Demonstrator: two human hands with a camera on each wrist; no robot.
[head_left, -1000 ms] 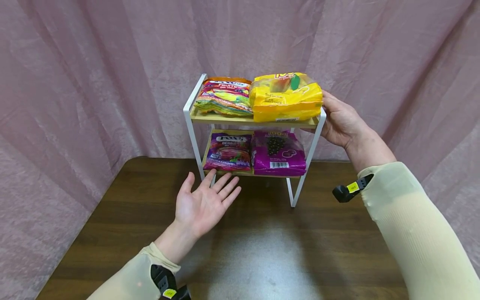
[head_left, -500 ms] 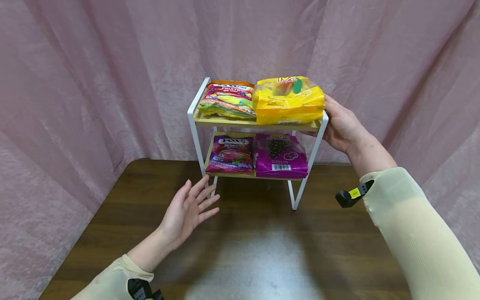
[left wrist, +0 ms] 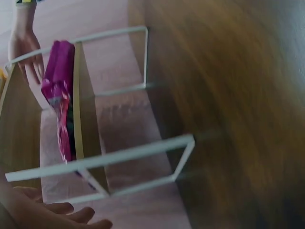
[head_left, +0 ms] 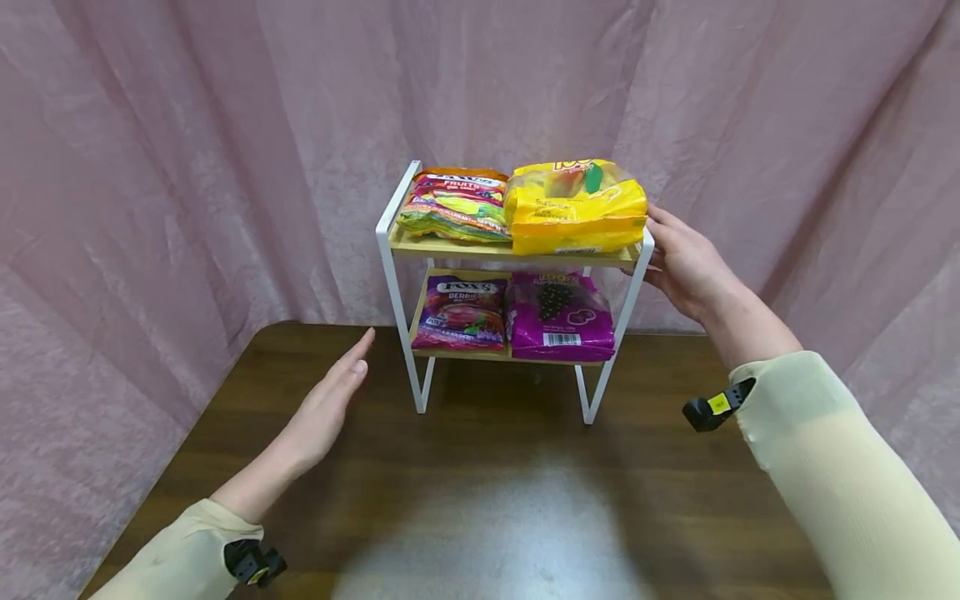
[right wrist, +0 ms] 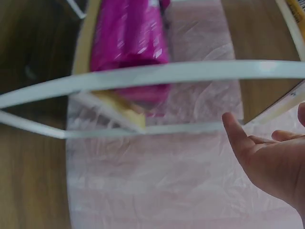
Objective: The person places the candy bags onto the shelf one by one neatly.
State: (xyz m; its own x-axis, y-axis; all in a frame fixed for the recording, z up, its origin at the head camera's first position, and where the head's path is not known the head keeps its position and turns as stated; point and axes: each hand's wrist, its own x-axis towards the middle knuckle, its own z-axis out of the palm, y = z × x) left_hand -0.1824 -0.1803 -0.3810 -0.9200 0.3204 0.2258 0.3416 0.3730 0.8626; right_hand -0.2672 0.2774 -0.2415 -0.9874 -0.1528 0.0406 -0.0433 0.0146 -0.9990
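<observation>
A two-tier shelf rack [head_left: 399, 308] with a white frame and light wooden boards stands on the table. On its upper board lie a Fox's fruits candy bag [head_left: 457, 206] and, right of it, a yellow candy bag [head_left: 576, 218]. The lower board carries a Fox's berries candy bag [head_left: 462, 313] beside a purple grape candy bag [head_left: 561, 321]. My left hand [head_left: 326, 412] hovers left of the rack, fingers straight, holding nothing. Beside the rack's upper right end is my right hand [head_left: 688, 265]; its fingertips are partly hidden behind the frame. In the right wrist view its fingers look loose.
The brown wooden table [head_left: 465, 492] extends in front of the rack and to both sides. A pink curtain [head_left: 300, 150] hangs close behind. In the left wrist view, the rack's side frame [left wrist: 114, 157] passes near the left fingers.
My left hand has drawn away to the left and turned from palm up to edge-on. My right hand has shifted slightly outward from the rack's side. The bags keep their places.
</observation>
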